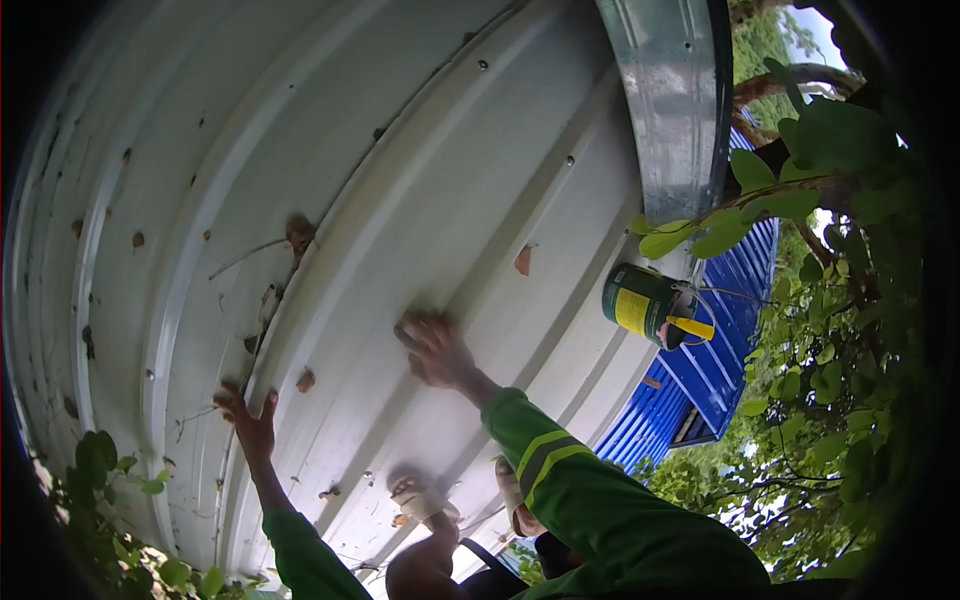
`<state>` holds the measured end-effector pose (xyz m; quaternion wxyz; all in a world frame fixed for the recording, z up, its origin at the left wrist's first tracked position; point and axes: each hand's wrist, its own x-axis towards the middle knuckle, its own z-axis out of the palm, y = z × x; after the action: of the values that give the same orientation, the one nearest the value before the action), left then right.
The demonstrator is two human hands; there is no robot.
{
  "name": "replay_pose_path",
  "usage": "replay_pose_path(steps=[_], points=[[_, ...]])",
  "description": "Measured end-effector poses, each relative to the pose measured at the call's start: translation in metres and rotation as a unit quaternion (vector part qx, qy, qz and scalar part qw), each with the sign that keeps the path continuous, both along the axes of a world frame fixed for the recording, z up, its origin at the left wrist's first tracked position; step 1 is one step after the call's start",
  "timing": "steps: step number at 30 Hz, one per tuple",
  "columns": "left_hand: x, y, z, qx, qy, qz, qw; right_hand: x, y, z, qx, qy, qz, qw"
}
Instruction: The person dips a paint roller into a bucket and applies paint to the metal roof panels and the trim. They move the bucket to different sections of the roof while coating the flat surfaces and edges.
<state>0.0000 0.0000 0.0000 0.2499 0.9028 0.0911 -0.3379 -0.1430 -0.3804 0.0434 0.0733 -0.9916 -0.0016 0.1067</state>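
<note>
My left hand (252, 420) rests at a raised rib of the grey corrugated metal roof (400, 230), fingers apart, beside dry leaves and twigs. Further right, my right hand (438, 350) lies on the flat part of the sheet with its fingers spread, holding nothing. Both arms are in green sleeves, the right one with a yellow and grey band. A green can with a yellow label (634, 300) sits tilted in view near the roof's right side, and a yellow handle (692, 327) sticks out at its mouth.
A metal channel (675, 110) runs along the upper right. Blue corrugated roofing (715, 345) lies beyond the can. Leafy branches (790, 190) hang at the right, and more foliage (95, 480) is at the lower left. My feet (420, 495) are on the roof below my hands.
</note>
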Motion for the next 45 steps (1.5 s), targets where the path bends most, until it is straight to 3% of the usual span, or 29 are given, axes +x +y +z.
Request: replay_pose_path(steps=[2,3,6,9,10,13,14,15,19,21,22,23,25,26,27,30,32,33,35,37,39,41,42,44,45], points=[[-0.019,0.016,0.003,0.000,0.031,-0.005,1.000,-0.015,0.018,0.016,-0.013,0.022,0.004,1.000],[0.047,-0.005,0.002,0.012,-0.025,-0.010,1.000,0.042,-0.003,-0.009,0.012,-0.046,-0.004,0.999],[0.020,-0.014,0.011,0.016,0.010,-0.034,0.999,0.018,-0.011,0.017,0.049,-0.040,-0.010,0.998],[0.019,-0.005,0.002,0.014,0.013,-0.051,0.999,0.013,-0.017,0.009,0.007,-0.006,0.024,1.000],[0.019,0.000,0.001,0.021,0.005,-0.064,0.998,0.011,-0.020,0.007,0.054,-0.011,0.014,0.998],[0.022,-0.004,-0.005,0.028,0.006,-0.062,0.998,0.003,-0.051,0.014,0.132,-0.024,0.081,0.988],[0.020,0.011,-0.027,0.012,-0.027,-0.067,0.997,0.009,-0.065,0.049,0.123,0.016,0.117,0.985],[0.022,0.012,-0.030,0.025,-0.025,-0.069,0.997,0.009,-0.077,0.091,0.137,0.018,0.054,0.989],[0.035,0.027,-0.041,0.075,-0.018,-0.107,0.991,-0.062,-0.123,0.203,0.087,-0.030,-0.008,0.996],[0.033,0.019,-0.041,0.086,0.001,-0.087,0.992,-0.112,-0.138,0.254,0.036,0.073,-0.054,0.995],[0.036,0.024,-0.049,0.084,-0.009,-0.099,0.992,-0.141,-0.148,0.265,0.021,-0.014,-0.083,0.996],[0.040,0.033,-0.052,0.062,-0.002,-0.105,0.993,-0.167,-0.158,0.277,0.003,-0.136,-0.111,0.984],[0.046,0.026,-0.045,0.012,0.007,-0.113,0.994,-0.204,-0.181,0.297,-0.043,-0.149,-0.261,0.953],[0.053,0.034,-0.052,-0.015,0.008,-0.136,0.991,-0.223,-0.191,0.300,-0.039,-0.212,-0.319,0.923],[0.054,0.031,-0.042,-0.005,0.028,-0.137,0.990,-0.236,-0.198,0.299,-0.031,-0.270,-0.377,0.885],[0.059,0.017,-0.021,0.050,0.054,-0.142,0.987,-0.252,-0.213,0.302,-0.036,-0.301,-0.503,0.809],[0.069,0.010,-0.009,0.108,0.048,-0.190,0.975,-0.250,-0.242,0.301,-0.157,-0.368,-0.390,0.829],[0.071,0.008,-0.005,0.137,0.047,-0.213,0.966,-0.241,-0.249,0.308,-0.195,-0.321,-0.392,0.840],[0.077,-0.005,0.004,0.196,0.050,-0.240,0.950,-0.218,-0.270,0.306,-0.108,-0.257,-0.511,0.813],[0.081,-0.012,0.012,0.262,0.060,-0.239,0.933,-0.208,-0.294,0.280,-0.137,-0.244,-0.472,0.836],[0.088,-0.030,0.014,0.297,0.072,-0.280,0.910,-0.208,-0.308,0.272,-0.070,-0.196,-0.455,0.866],[0.099,-0.037,0.027,0.340,0.088,-0.317,0.881,-0.215,-0.301,0.274,-0.059,-0.237,-0.480,0.843],[0.112,-0.053,0.033,0.348,0.097,-0.416,0.835,-0.216,-0.293,0.279,-0.054,-0.259,-0.491,0.830],[0.135,-0.083,0.029,0.306,0.187,-0.343,0.868,-0.239,-0.282,0.311,-0.057,-0.311,-0.492,0.811],[0.130,-0.135,0.060,0.263,0.229,-0.309,0.885,-0.257,-0.277,0.330,-0.058,-0.336,-0.491,0.802]])
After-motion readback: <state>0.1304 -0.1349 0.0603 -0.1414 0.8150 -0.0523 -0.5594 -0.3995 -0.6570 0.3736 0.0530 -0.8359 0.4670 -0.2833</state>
